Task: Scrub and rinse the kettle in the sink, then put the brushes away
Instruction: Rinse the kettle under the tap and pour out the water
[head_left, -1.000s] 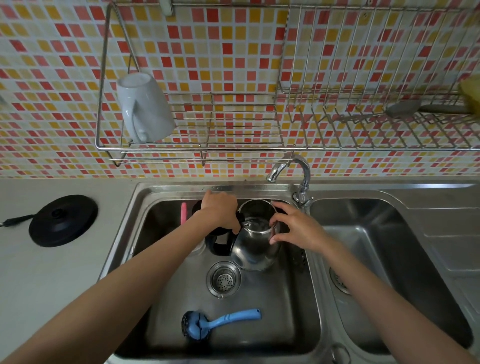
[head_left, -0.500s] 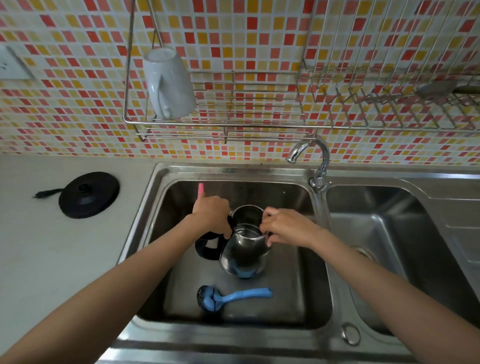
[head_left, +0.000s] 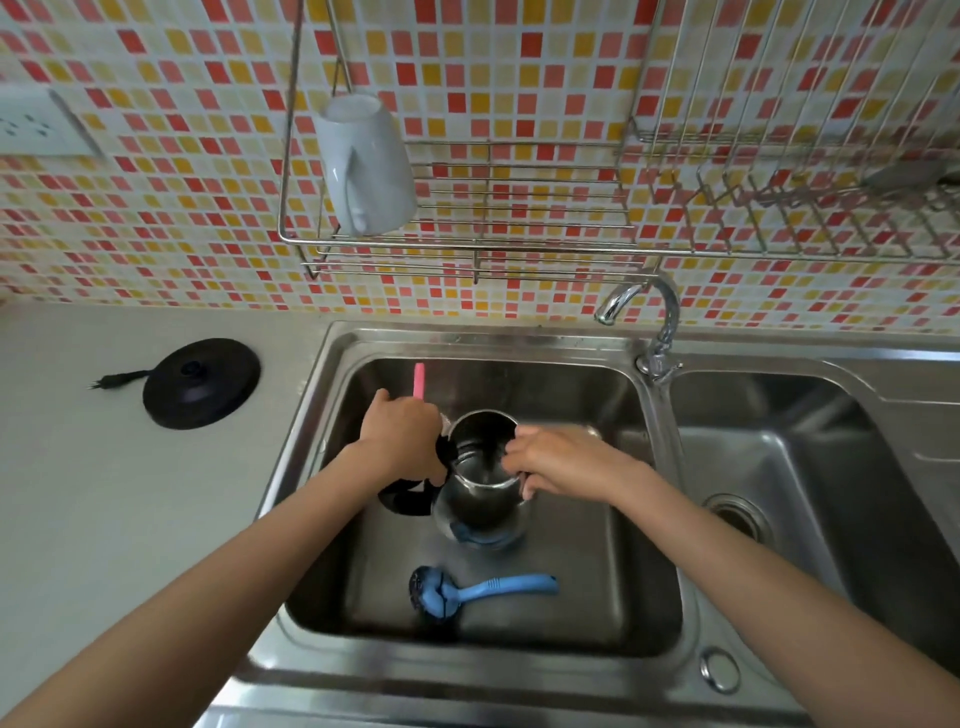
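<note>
i see the steel kettle (head_left: 480, 493) in the left basin of the sink (head_left: 571, 343), about mid-basin, mouth open and facing up toward me. cannot tell if its bottom rests on the basin floor. my left hand (head_left: 402, 441) grips the kettle's black handle (head_left: 405, 499), fingers curled tight round it. a pink brush handle (head_left: 418, 380) sticks up just behind that hand; cannot tell if the hand holds it too or if it leans in the basin. my right hand (head_left: 561, 462) is on the kettle's right side, fingers bent over the rim and wall and grasping it, a bit blurred. the blue brush (head_left: 467, 592) lies flat on the basin floor near the front, head to the left, handle pointing right, apart from the kettle. faucet (head_left: 649, 312) stands between the two basins, spout turned left; no water stream that i can make out. black kettle base (head_left: 200, 382) with its cord sits on the counter left of the sink. white mug (head_left: 363, 166) hangs upside down on the wire rack (head_left: 519, 208) against the tiled wall.
</note>
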